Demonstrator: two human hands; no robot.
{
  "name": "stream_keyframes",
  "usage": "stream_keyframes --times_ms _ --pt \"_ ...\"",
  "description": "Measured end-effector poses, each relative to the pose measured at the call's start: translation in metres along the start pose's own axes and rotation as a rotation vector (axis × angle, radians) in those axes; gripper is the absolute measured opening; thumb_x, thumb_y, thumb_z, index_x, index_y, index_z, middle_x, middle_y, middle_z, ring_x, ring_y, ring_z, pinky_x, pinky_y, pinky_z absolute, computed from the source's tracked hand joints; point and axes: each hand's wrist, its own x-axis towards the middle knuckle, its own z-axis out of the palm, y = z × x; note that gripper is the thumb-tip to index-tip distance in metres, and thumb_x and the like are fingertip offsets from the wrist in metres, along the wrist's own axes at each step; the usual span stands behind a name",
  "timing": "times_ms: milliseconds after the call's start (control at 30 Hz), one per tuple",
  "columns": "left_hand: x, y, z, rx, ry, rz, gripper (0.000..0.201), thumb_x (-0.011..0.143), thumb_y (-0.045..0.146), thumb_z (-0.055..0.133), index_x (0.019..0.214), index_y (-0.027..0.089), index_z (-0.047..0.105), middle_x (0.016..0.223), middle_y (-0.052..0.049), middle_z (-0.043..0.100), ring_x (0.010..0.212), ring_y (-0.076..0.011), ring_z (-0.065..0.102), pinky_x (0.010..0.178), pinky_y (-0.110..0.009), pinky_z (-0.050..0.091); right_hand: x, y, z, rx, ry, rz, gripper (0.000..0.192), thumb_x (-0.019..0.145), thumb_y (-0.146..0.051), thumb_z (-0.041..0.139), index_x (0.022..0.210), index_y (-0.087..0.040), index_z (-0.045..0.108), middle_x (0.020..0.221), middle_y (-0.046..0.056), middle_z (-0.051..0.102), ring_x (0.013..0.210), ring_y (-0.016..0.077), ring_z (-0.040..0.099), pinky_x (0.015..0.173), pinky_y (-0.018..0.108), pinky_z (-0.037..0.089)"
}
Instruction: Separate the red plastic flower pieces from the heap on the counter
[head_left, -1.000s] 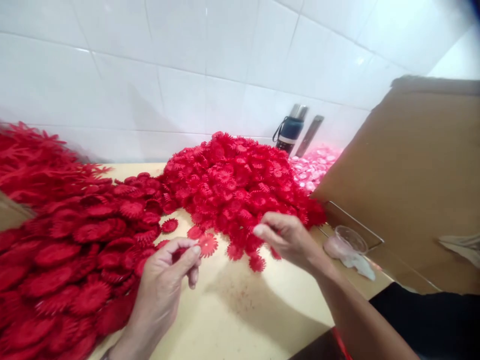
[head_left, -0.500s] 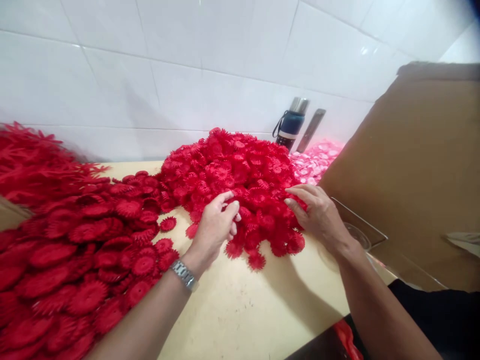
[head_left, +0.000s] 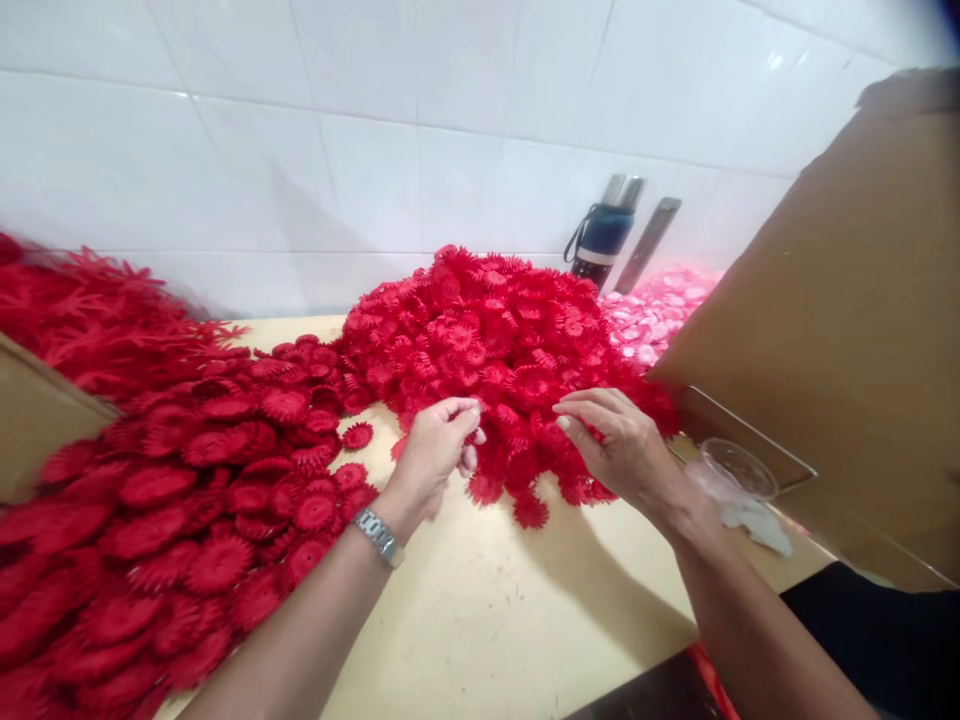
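Red flower discs (head_left: 480,330), round, faces mixed ways; left hand (head_left: 436,447) pinched, right hand (head_left: 621,441) curled; contents unclear

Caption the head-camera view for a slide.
Left hand and right hand before a heap of fringed red discs, with a blue flask behind.

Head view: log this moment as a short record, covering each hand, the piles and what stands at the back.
Left hand: thumb and forefinger close together before the central red pile; whether holding anything, unclear
Right hand: thumb and forefinger slightly apart, before that pile's right side
Left pile: red flower-shaped pieces
Back: blue bottle, pink pile to its right
Left wrist: watch
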Motion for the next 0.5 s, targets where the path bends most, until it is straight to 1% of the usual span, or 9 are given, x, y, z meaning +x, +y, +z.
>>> stream_keyframes --times_ms 100,200,233,300,333,400,433,500 --pt "0.006 -0.002 0.007 0.014 -0.060 0.026 0.019 0.076 0.020 0.050 0.091 0.013 0.059 0.057 0.002 0.055 0.034 -0.0057 0.044 0.034 -0.018 0.031 0.002 -0.007 0.006 0.020 -0.016 -0.025 0.015 0.085 -0.020 0.051 0.090 -0.016 0.065 0.089 0.008 0.066 0.082 0.0171 0.059 0.076 0.032 0.050" --pt "0.005 -0.001 0.014 0.042 -0.114 0.050 0.021 0.076 0.020 0.049 0.094 0.013 0.059 0.059 0.002 0.054 0.036 -0.0056 0.045 0.036 -0.018 0.032 0.008 -0.014 0.015 -0.025 -0.003 0.001 0.020 0.084 -0.027 0.054 0.098 -0.015 0.063 0.090 0.009 0.065 0.083 0.0197 0.058 0.077 0.035 0.048" --pt "0.003 0.000 0.016 0.046 -0.133 0.047 0.021 0.076 0.019 0.049 0.094 0.013 0.059 0.059 0.002 0.053 0.037 -0.0056 0.044 0.036 -0.018 0.032 0.010 -0.015 0.018 -0.045 -0.004 0.011 0.021 0.083 -0.029 0.055 0.098 -0.015 0.063 0.089 0.009 0.065 0.083 0.0204 0.057 0.076 0.036 0.048" --pt "0.000 0.002 0.017 0.051 -0.167 0.044 0.022 0.076 0.020 0.050 0.093 0.012 0.060 0.059 0.002 0.053 0.037 -0.0058 0.044 0.037 -0.019 0.032 0.013 -0.015 0.023 -0.074 -0.014 0.024 0.017 0.083 -0.028 0.053 0.088 -0.016 0.064 0.083 0.008 0.064 0.078 0.0196 0.056 0.073 0.034 0.047" --pt "-0.002 0.002 0.015 0.056 -0.169 0.046 0.022 0.076 0.021 0.050 0.093 0.012 0.060 0.059 0.002 0.054 0.037 -0.0059 0.044 0.037 -0.019 0.032 0.014 -0.015 0.025 -0.079 -0.016 0.034 0.017 0.084 -0.026 0.051 0.081 -0.017 0.064 0.079 0.007 0.063 0.074 0.0183 0.055 0.071 0.033 0.046" --pt "-0.006 0.003 0.011 0.060 -0.133 0.051 0.021 0.076 0.022 0.052 0.093 0.012 0.060 0.058 0.002 0.054 0.038 -0.0059 0.044 0.037 -0.018 0.032 0.018 -0.013 0.026 -0.083 -0.012 0.079 0.022 0.085 -0.024 0.047 0.071 -0.018 0.062 0.071 0.005 0.061 0.068 0.0164 0.053 0.069 0.031 0.044" --pt "-0.009 0.003 0.007 0.049 -0.101 0.049 0.021 0.076 0.023 0.052 0.092 0.011 0.059 0.057 0.002 0.054 0.038 -0.0058 0.044 0.037 -0.018 0.032 0.020 -0.012 0.026 -0.091 -0.014 0.106 0.023 0.085 -0.025 0.047 0.070 -0.018 0.063 0.071 0.004 0.061 0.068 0.0163 0.053 0.069 0.031 0.044" --pt "-0.015 0.003 -0.001 -0.018 -0.061 0.023 0.020 0.077 0.022 0.053 0.092 0.011 0.058 0.057 0.002 0.055 0.038 -0.0060 0.045 0.037 -0.017 0.034 0.024 -0.009 0.024 -0.140 -0.036 0.146 0.020 0.084 -0.028 0.049 0.079 -0.018 0.065 0.076 0.006 0.062 0.074 0.0185 0.054 0.072 0.032 0.043"
